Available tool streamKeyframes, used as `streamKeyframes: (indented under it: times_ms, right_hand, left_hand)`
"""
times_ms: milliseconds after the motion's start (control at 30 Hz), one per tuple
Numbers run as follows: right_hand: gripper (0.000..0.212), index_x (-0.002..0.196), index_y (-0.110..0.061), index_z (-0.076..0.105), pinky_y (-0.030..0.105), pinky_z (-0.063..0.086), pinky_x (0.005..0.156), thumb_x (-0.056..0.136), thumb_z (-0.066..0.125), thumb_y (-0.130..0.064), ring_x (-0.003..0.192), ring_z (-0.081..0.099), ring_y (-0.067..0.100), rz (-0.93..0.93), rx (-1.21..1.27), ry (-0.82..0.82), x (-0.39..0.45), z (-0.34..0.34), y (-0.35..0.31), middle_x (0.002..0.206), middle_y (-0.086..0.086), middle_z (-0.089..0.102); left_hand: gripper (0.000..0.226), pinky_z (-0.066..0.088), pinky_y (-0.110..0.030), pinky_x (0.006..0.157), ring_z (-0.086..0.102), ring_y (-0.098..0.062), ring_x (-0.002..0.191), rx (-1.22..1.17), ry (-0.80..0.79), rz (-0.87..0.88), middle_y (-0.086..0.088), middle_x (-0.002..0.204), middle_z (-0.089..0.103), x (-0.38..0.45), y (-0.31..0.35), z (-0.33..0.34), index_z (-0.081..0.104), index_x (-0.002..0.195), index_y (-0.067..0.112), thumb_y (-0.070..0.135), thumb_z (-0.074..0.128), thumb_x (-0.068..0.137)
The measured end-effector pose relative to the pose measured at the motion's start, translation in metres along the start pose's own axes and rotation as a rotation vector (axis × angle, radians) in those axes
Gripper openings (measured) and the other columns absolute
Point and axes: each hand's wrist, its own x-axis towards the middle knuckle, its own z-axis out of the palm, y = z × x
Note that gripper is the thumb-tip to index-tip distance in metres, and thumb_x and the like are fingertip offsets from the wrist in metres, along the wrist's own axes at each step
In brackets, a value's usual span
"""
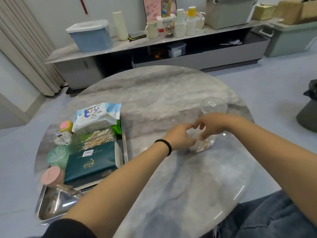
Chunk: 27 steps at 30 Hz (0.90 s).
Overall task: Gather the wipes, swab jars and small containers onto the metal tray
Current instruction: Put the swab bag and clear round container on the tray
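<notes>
Both hands meet over a clear round swab jar point(203, 146) on the marble table. My left hand point(180, 136) and my right hand point(211, 124) have their fingers curled around its top. Its clear lid point(213, 105) lies just behind it. At the left, the metal tray point(51, 206) holds a white-and-blue wipes pack point(96, 115), a clear box of cotton swabs point(96, 136), a dark green pack point(91, 162), a pink-lidded jar point(50, 175), a green container point(57, 154), a small jar of white swabs point(62, 139) and a pink-and-yellow container point(66, 126).
The round marble table point(163, 93) has its edge close to my lap. A low shelf point(154, 43) behind it carries a blue bin, cups and boxes. A dark object point(308, 110) stands on the floor at the right.
</notes>
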Motion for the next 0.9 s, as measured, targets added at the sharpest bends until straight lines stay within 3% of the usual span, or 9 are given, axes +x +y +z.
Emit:
streamKeyframes:
  times_ms: [133,233,367,533,600,667,733,800,900]
  right_hand:
    - [0.031,0.111,-0.021,0.064,0.030,0.047,0.086,0.081,0.060,-0.012,0.099,0.056,0.019,0.007,0.134,0.332,0.011,-0.021,0.024,0.117,0.003,0.063]
    - [0.044,0.125,-0.027,0.054,0.037,0.037,0.099,0.082,0.060,-0.023,0.120,0.042,0.028,0.086,0.098,0.513,0.028,-0.016,0.044,0.132,0.008,0.047]
    - [0.076,0.145,-0.038,0.026,0.045,0.019,0.113,0.080,0.064,-0.050,0.141,0.016,0.037,0.205,0.145,0.373,0.048,0.007,0.059,0.157,0.011,0.015]
    - [0.074,0.143,-0.043,0.025,0.053,0.013,0.115,0.080,0.062,-0.054,0.145,-0.008,0.041,0.257,0.305,0.389,0.062,0.014,0.066,0.159,0.017,-0.008]
    - [0.067,0.137,-0.038,0.032,0.052,0.019,0.113,0.079,0.064,-0.052,0.144,-0.003,0.043,0.270,0.361,0.423,0.067,0.017,0.065,0.157,0.023,-0.006]
    - [0.060,0.127,-0.031,0.036,0.048,0.027,0.107,0.078,0.066,-0.050,0.137,0.020,0.045,0.307,0.397,0.480,0.068,0.019,0.065,0.150,0.027,0.014]
    - [0.058,0.119,-0.027,0.037,0.043,0.035,0.098,0.075,0.068,-0.049,0.122,0.038,0.042,0.325,0.411,0.502,0.066,0.020,0.062,0.134,0.021,0.035]
    - [0.060,0.118,-0.027,0.037,0.041,0.038,0.090,0.072,0.069,-0.049,0.115,0.041,0.039,0.307,0.389,0.507,0.061,0.019,0.057,0.126,0.019,0.041]
    - [0.068,0.128,-0.030,0.036,0.040,0.038,0.090,0.071,0.069,-0.046,0.117,0.040,0.039,0.246,0.320,0.551,0.051,0.013,0.039,0.129,0.019,0.042]
  left_hand:
    - [0.061,0.031,-0.023,0.105,0.038,-0.016,0.137,-0.089,-0.114,0.000,0.000,0.151,0.038,0.017,0.006,0.008,0.037,0.144,0.015,0.032,0.058,0.089]
    - [0.060,0.032,-0.019,0.098,0.041,-0.014,0.135,-0.207,-0.172,-0.020,0.005,0.149,0.041,0.027,0.011,0.010,0.041,0.142,0.019,0.047,0.053,0.090]
    - [0.072,0.036,-0.029,0.107,0.042,-0.020,0.134,0.088,-0.265,0.071,0.000,0.147,0.042,0.033,0.012,0.013,0.036,0.144,0.019,0.048,0.062,0.084]
    - [0.041,0.040,-0.032,0.098,0.050,-0.029,0.122,0.218,-0.263,0.082,-0.012,0.139,0.050,0.040,0.008,0.013,0.043,0.139,0.014,0.020,0.036,0.098]
    - [0.040,0.043,-0.032,0.090,0.056,-0.028,0.110,0.194,-0.250,0.070,-0.012,0.134,0.056,0.039,0.007,0.009,0.047,0.137,0.016,0.016,0.033,0.099]
    - [0.042,0.045,-0.030,0.079,0.058,-0.024,0.091,0.141,-0.244,0.035,-0.008,0.122,0.064,0.036,0.004,0.004,0.047,0.137,0.024,0.016,0.034,0.099]
    - [0.040,0.045,-0.030,0.079,0.055,-0.020,0.088,0.104,-0.231,0.013,-0.005,0.110,0.066,0.029,0.000,-0.004,0.052,0.134,0.027,0.018,0.034,0.099]
    - [0.037,0.048,-0.031,0.078,0.056,-0.019,0.089,0.108,-0.210,0.000,-0.003,0.106,0.065,0.019,-0.002,-0.016,0.058,0.127,0.026,0.019,0.034,0.099]
    - [0.032,0.044,-0.015,0.060,0.057,-0.009,0.076,0.057,-0.167,-0.011,0.004,0.096,0.061,-0.006,-0.007,-0.037,0.062,0.116,0.017,0.016,0.035,0.100]
